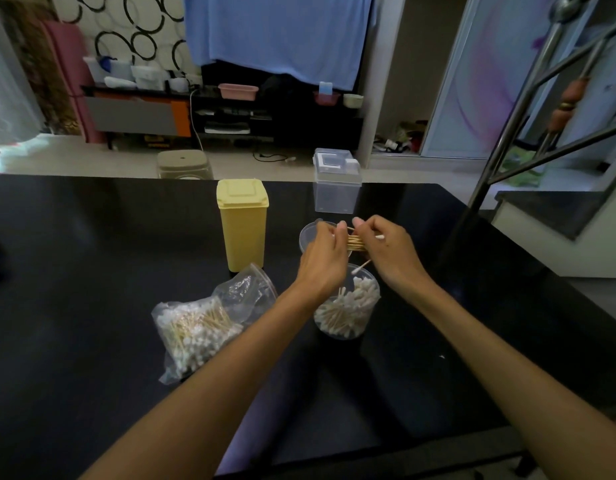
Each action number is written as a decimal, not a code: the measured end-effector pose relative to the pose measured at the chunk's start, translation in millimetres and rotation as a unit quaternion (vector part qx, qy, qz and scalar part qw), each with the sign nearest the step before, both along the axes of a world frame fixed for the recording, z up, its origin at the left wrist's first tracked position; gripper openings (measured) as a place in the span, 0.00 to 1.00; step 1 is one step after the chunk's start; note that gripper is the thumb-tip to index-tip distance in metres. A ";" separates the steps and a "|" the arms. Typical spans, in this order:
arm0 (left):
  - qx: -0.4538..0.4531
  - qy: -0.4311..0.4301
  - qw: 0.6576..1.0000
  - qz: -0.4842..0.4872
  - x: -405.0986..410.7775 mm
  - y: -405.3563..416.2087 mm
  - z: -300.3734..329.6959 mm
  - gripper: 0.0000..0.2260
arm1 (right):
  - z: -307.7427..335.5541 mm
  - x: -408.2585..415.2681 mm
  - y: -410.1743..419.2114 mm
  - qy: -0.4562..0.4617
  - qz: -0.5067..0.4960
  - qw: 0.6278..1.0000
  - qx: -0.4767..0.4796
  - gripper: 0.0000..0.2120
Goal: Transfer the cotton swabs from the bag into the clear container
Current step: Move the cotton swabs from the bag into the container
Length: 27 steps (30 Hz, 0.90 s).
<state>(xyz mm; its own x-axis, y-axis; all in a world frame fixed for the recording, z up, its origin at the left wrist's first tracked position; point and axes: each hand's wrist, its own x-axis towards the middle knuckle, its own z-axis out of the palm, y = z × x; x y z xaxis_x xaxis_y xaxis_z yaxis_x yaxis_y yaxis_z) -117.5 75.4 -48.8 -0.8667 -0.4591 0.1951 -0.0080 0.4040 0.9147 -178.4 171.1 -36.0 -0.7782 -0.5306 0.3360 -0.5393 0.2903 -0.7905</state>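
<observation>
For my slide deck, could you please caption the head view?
Both hands hold cotton swabs above the clear container.

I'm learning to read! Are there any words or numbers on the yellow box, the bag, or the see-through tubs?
No readable text anywhere.
Yellow box: plain, no words.
Bag: clear, no print visible.
Round clear container: no label.
Square clear box: no readable marking.
Things on the far shelf: too small and blurred to read.

Left hand [322, 259] and right hand [386, 249] grip swabs [355, 242] above clear container [348, 308].
</observation>
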 end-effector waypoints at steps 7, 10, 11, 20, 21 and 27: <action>-0.033 -0.089 0.993 -0.072 3.4 -1.8 12.8 0.16 | -5.1 -4.1 0.5 0.005 -0.090 0.995 -0.032 0.15; -0.106 -0.156 0.982 -0.020 10.2 -28.8 16.8 0.13 | -1.7 -10.8 5.4 -0.021 -0.105 0.994 -0.003 0.16; -0.111 -0.175 0.978 -0.003 13.1 -37.7 17.7 0.11 | -0.4 -12.5 7.2 -0.017 -0.112 0.994 0.004 0.17; -0.016 -0.256 0.960 -0.115 26.9 -25.1 -18.5 0.39 | -7.5 6.7 -5.1 0.163 -0.128 0.972 0.107 0.13; -0.004 -0.237 0.966 -0.101 26.3 -23.7 -26.1 0.41 | -8.4 8.5 -4.4 0.170 -0.116 0.968 0.143 0.13; -0.017 -0.172 0.983 -0.069 35.0 -12.4 -46.8 0.38 | 7.8 4.6 -6.8 0.094 -0.094 0.944 0.303 0.11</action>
<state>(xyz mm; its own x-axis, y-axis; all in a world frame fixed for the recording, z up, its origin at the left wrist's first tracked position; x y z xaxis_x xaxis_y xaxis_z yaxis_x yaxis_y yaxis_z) -82.4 63.0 -95.6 -0.9377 -0.3306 -0.1066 -0.2570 0.4539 0.8532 -173.9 164.2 -28.2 -0.8350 -0.5274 0.1569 -0.5467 0.7633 -0.3441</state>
